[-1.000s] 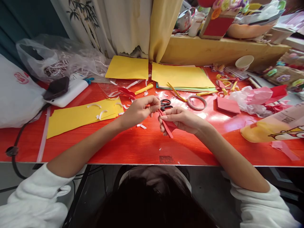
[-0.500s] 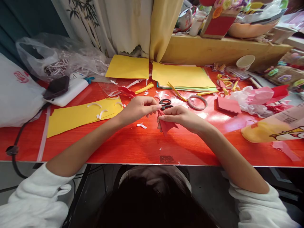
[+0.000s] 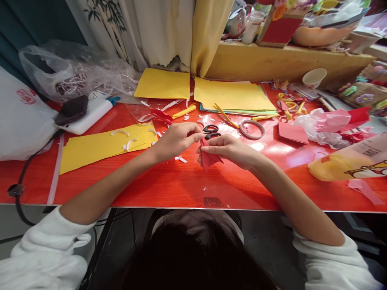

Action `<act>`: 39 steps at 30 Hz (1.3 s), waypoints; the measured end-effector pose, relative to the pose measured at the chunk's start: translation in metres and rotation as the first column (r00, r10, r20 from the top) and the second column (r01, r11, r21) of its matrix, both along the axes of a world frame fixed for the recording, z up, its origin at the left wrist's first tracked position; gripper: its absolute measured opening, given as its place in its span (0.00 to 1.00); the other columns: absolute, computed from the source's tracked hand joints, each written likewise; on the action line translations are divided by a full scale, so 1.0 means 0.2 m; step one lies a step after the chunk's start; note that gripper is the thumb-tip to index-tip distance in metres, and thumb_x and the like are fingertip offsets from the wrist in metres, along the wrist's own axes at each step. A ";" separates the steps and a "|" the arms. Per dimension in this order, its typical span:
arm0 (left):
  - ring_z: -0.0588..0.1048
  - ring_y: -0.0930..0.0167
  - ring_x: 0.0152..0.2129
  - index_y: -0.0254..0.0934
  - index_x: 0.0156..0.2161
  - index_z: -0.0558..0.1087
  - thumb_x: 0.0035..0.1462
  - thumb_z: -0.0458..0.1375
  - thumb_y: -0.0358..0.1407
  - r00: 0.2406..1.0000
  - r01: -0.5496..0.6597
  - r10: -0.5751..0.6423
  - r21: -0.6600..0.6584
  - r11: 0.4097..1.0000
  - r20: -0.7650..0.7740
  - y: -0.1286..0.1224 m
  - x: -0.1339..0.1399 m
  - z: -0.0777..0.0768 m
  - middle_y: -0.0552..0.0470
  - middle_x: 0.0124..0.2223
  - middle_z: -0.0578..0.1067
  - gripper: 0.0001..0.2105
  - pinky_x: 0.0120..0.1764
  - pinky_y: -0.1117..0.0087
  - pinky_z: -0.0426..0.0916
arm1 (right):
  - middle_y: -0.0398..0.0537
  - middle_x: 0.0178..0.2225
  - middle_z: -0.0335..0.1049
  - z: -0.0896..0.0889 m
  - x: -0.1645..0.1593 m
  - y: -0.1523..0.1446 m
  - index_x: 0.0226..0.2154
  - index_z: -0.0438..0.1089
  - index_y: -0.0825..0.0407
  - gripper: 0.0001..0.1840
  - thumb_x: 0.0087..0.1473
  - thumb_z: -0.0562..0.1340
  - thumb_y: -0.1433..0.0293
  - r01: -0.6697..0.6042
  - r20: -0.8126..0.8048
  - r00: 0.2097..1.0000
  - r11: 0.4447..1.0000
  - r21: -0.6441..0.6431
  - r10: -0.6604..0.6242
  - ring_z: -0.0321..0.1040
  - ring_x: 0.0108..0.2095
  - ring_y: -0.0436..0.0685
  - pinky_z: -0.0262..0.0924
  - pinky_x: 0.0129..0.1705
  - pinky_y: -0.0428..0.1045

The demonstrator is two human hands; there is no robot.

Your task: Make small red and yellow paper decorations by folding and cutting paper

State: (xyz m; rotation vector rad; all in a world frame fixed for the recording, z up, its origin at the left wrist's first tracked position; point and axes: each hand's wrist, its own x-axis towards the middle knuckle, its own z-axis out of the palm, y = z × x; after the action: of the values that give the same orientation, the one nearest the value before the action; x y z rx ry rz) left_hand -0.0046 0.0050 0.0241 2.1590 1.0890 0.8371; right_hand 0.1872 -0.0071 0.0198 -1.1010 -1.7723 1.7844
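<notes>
A folded piece of red paper (image 3: pixel 210 160), with pointed lower corners, is held above the table in my right hand (image 3: pixel 234 151). The thumb lies on its near side and the fingers curl behind it. My left hand (image 3: pixel 179 139) pinches at the paper's top end with thumb and forefinger; a tiny pale bit shows at those fingertips, too small to name. Just behind my hands, black-handled scissors (image 3: pixel 211 129) lie on the table, their blades hidden. White paper scraps (image 3: pixel 180 159) lie near my left hand.
Yellow sheets (image 3: pixel 102 147) lie at the left, with more yellow paper (image 3: pixel 232 94) at the back. A roll of tape (image 3: pixel 252 129), a stack of red paper squares (image 3: pixel 292 133) and a drink cup (image 3: pixel 344 161) are at the right. A phone (image 3: pixel 72 110) rests at far left.
The red paper has turned slightly and its lower corners have shifted a little left. My left hand has barely moved, still pinching at the top end.
</notes>
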 end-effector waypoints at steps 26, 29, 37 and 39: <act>0.68 0.77 0.25 0.32 0.30 0.72 0.54 0.58 0.40 0.988 0.131 -0.107 -0.241 0.962 0.112 0.02 -0.01 -0.01 0.53 0.27 0.73 0.11 0.30 0.74 0.60 | 0.52 0.33 0.77 0.00 0.00 -0.01 0.32 0.74 0.59 0.15 0.52 0.64 0.62 -0.048 -0.047 0.998 0.997 -0.057 0.045 0.75 0.34 0.54 0.67 0.41 0.49; 0.69 0.77 0.25 0.32 0.29 0.72 0.54 0.58 0.39 0.991 0.116 -0.096 -0.229 0.966 0.097 0.01 -0.02 -0.01 0.52 0.27 0.73 0.11 0.29 0.74 0.60 | 0.52 0.34 0.77 0.01 0.01 -0.01 0.32 0.75 0.58 0.14 0.51 0.65 0.63 -0.066 -0.048 0.997 0.994 -0.084 0.062 0.75 0.36 0.55 0.68 0.44 0.50; 0.68 0.77 0.24 0.32 0.30 0.71 0.53 0.59 0.43 0.988 0.114 -0.073 -0.314 0.943 0.140 0.01 0.00 -0.02 0.53 0.26 0.71 0.13 0.28 0.74 0.60 | 0.54 0.32 0.77 -0.01 0.01 0.00 0.31 0.75 0.59 0.14 0.50 0.66 0.63 -0.038 -0.110 0.994 0.996 -0.082 0.029 0.75 0.36 0.56 0.69 0.44 0.51; 0.68 0.77 0.24 0.32 0.30 0.71 0.52 0.59 0.42 0.989 0.116 -0.079 -0.319 0.941 0.128 0.02 0.00 -0.02 0.53 0.26 0.72 0.13 0.28 0.74 0.60 | 0.54 0.33 0.77 -0.02 0.01 0.00 0.31 0.75 0.59 0.14 0.50 0.66 0.63 -0.041 -0.111 0.993 0.995 -0.086 0.031 0.75 0.36 0.56 0.69 0.44 0.51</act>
State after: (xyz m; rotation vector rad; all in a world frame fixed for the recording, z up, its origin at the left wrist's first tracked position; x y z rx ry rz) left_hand -0.0043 0.0081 0.0206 1.8504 0.9782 0.6723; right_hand 0.1893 -0.0068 0.0168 -0.9893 -1.6739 1.9225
